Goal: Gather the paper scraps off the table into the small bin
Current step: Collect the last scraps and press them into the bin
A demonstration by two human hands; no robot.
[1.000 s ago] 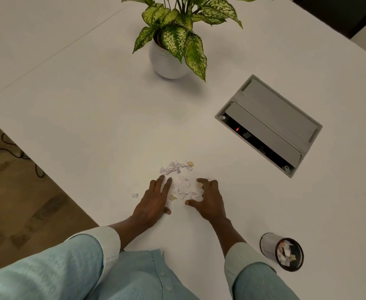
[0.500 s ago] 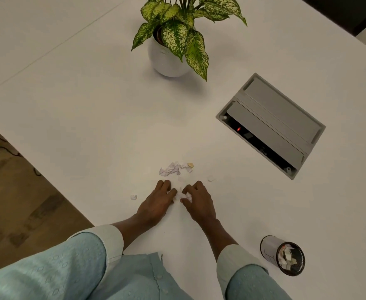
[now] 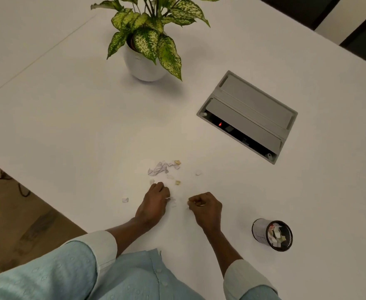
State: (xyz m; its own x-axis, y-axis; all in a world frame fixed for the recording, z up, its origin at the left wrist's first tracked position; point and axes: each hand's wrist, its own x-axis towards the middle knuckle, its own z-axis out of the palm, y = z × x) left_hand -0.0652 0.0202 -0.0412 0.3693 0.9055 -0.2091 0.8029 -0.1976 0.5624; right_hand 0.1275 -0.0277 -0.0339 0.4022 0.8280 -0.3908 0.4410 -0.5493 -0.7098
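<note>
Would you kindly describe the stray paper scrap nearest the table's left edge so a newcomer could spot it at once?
On the white table, find the person's left hand near the front edge. Just to its left, toward the table's edge, lies one small white scrap. It lies alone, well apart from the cluster of scraps beyond the hands.

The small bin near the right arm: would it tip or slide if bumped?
Probably light: the small bin looks thin-walled and shows only paper scraps inside. So a bump would likely slide or tip it. Being round, once tipped it might roll across the smooth table.
</note>
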